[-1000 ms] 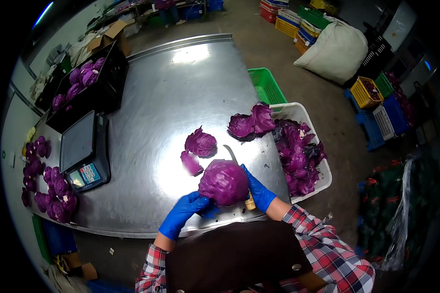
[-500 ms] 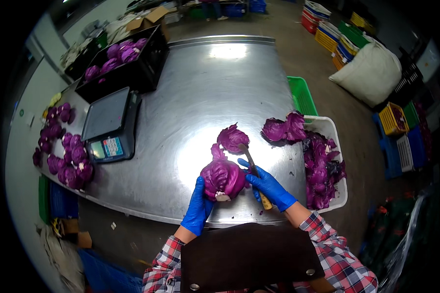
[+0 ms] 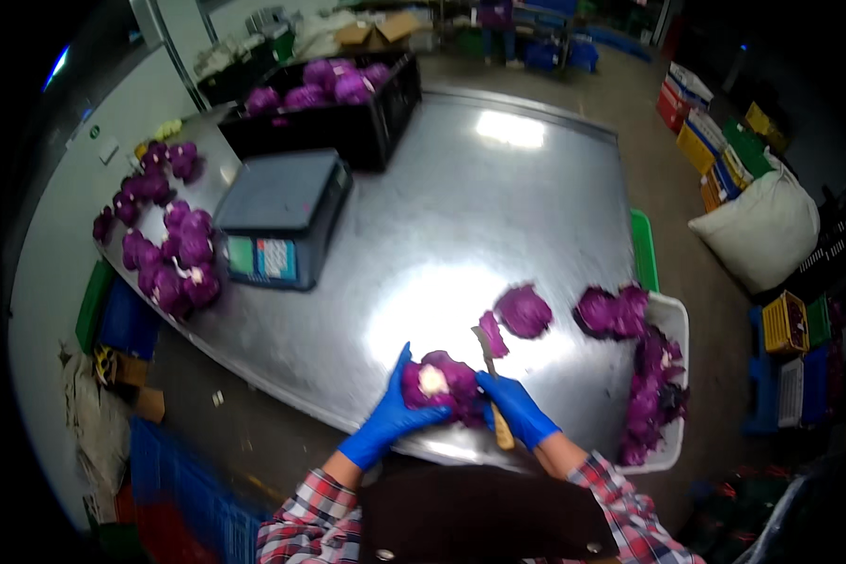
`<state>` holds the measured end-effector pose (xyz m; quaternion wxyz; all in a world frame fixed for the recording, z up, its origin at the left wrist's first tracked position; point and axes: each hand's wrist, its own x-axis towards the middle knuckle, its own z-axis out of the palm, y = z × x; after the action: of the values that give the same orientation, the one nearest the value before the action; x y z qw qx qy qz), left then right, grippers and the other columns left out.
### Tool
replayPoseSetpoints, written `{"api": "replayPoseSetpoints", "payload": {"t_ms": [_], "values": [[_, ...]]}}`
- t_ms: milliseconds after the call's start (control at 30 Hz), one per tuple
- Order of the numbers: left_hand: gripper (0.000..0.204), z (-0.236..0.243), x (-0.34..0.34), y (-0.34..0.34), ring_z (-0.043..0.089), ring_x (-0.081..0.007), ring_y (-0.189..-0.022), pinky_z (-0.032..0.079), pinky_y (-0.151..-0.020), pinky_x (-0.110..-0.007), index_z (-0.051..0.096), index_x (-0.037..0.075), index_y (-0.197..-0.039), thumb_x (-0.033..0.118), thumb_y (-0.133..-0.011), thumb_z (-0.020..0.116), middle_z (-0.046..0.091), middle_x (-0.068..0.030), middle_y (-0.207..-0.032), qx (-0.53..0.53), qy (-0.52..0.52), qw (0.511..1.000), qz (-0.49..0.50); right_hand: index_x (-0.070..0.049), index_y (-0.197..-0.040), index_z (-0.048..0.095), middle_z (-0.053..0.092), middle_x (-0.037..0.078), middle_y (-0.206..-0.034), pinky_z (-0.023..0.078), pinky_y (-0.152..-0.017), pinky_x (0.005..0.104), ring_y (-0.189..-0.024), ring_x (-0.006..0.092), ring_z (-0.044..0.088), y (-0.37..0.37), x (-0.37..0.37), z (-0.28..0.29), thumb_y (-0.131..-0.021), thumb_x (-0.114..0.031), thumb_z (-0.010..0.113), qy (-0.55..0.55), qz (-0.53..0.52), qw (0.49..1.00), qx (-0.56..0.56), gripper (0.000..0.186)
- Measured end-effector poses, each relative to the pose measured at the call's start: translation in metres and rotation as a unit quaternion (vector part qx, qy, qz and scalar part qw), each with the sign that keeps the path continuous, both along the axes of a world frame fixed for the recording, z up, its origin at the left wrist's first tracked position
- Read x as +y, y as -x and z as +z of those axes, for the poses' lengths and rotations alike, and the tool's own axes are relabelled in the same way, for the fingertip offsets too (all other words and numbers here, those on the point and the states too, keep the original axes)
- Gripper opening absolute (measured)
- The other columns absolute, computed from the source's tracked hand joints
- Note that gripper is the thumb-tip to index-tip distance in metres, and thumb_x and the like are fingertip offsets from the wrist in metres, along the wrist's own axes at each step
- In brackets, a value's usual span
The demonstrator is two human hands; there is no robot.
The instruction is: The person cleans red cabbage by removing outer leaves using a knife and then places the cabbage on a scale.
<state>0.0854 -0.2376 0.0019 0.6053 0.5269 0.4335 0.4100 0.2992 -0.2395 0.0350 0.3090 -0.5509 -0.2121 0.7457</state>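
A red cabbage [image 3: 461,374] rests in my left hand [image 3: 383,418], whose blue-gloved fingers and thumb curve around its left side. Its pale cut stem faces up. My right hand [image 3: 522,412], also gloved in blue, is closed round a knife [image 3: 505,430] with a wooden handle, the blade pointing away from me. That hand's fingertips are by the cabbage's right side; whether they press on it I cannot tell. Beyond the blade lie a small torn leaf [image 3: 493,336] and a larger cupped cabbage leaf [image 3: 524,311] on the metal table [image 3: 498,207].
A white bin [image 3: 675,376] of purple leaves stands at the table's right edge, with more leaves [image 3: 613,312] beside it. A scale [image 3: 277,197] sits left, near several trimmed cabbages [image 3: 179,258]. Behind it is a black crate [image 3: 385,132] of cabbages.
The cabbage has been turned so its stem end, which faced me, now points up. The whole view has swung. Both hands keep hold of the cabbage and knife.
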Motion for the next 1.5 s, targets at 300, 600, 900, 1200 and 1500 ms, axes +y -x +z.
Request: {"api": "replayPoseSetpoints", "payload": {"t_ms": [300, 600, 900, 1200, 1500], "values": [[0.09, 0.033, 0.22, 0.09, 0.043, -0.0252, -0.12, 0.038, -0.103, -0.035, 0.033, 0.006, -0.137, 0.015, -0.064, 0.084, 0.042, -0.0117, -0.132, -0.075, -0.149, 0.965, 0.201, 0.006, -0.121, 0.052, 0.068, 0.014, -0.094, 0.042, -0.046, 0.0198, -0.045, 0.0086, 0.046, 0.041, 0.026, -0.009, -0.093, -0.03, 0.04, -0.086, -0.051, 0.993, -0.058, 0.047], [0.108, 0.033, 0.359, 0.201, 0.04, -0.0353, -0.122, 0.034, -0.105, -0.04, 0.024, 0.003, -0.141, 0.033, -0.057, 0.086, 0.035, -0.0224, -0.133, 0.213, -0.208, 0.887, 0.353, 0.005, -0.108, 0.055, 0.062, 0.015, -0.094, 0.043, -0.05, 0.0211, -0.06, 0.0115, 0.057, 0.067, -0.024, -0.093, -0.093, -0.028, 0.042, -0.032, -0.187, 0.982, 0.01, 0.039], [0.088, 0.031, 0.25, 0.182, 0.027, -0.0341, -0.134, 0.021, -0.11, -0.04, 0.024, -0.002, -0.141, 0.023, -0.074, 0.076, 0.029, -0.0205, -0.144, 0.277, -0.423, 0.781, 0.367, 0.007, -0.119, 0.052, 0.065, 0.019, -0.104, 0.044, -0.052, 0.0195, -0.055, 0.0108, 0.055, 0.065, -0.01, -0.096, -0.092, -0.025, 0.037, -0.025, -0.026, 0.999, 0.02, 0.045], [0.058, -0.085, 0.081, 0.168, 0.049, -0.0308, -0.117, 0.04, -0.098, -0.038, 0.049, 0.001, -0.126, 0.026, -0.078, 0.07, 0.055, -0.0169, -0.122, 0.332, -0.237, 0.902, 0.144, 0.002, -0.115, 0.059, 0.069, 0.014, -0.091, 0.045, -0.067, 0.0209, -0.072, 0.0129, 0.062, 0.065, -0.022, -0.157, -0.096, -0.027, 0.039, -0.045, 0.066, 0.993, -0.09, 0.04], [0.057, -0.087, 0.064, 0.157, 0.055, -0.0348, -0.087, 0.046, -0.076, -0.044, 0.052, 0.001, -0.119, 0.036, -0.076, 0.063, 0.057, -0.0182, -0.101, 0.565, -0.24, 0.789, 0.012, 0.003, -0.105, 0.064, 0.063, 0.009, -0.069, 0.048, -0.065, 0.023, -0.065, 0.013, 0.061, 0.062, -0.028, -0.161, -0.094, -0.021, 0.045, -0.005, 0.009, 0.999, -0.036, 0.033]]}}
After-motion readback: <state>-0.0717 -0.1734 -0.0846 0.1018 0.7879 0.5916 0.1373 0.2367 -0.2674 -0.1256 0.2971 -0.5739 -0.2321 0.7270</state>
